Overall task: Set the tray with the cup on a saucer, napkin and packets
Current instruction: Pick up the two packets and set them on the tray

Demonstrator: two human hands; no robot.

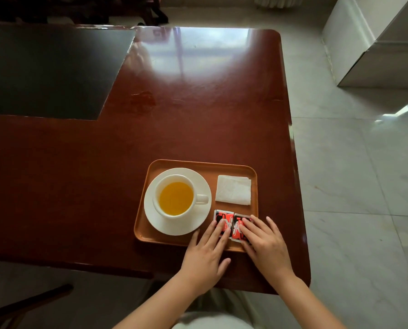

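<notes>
An orange-brown tray (174, 163) lies near the table's front right corner. On its left half a white cup (174, 198) of yellow liquid stands on a white saucer (195, 222), handle pointing right. A folded white napkin (233, 189) lies in the tray's far right part. Two red, black and white packets sit side by side at the tray's near right: the left packet (222, 216) and the right packet (242, 218). My left hand (205, 252) rests flat with fingertips on the left packet. My right hand (264, 243) lies flat with fingertips on the right packet.
The glossy red-brown table (198, 110) ends just right of the tray, with pale floor tiles (352, 174) beyond. A black mat (48, 70) covers the far left. A white cabinet (376, 41) stands at the upper right.
</notes>
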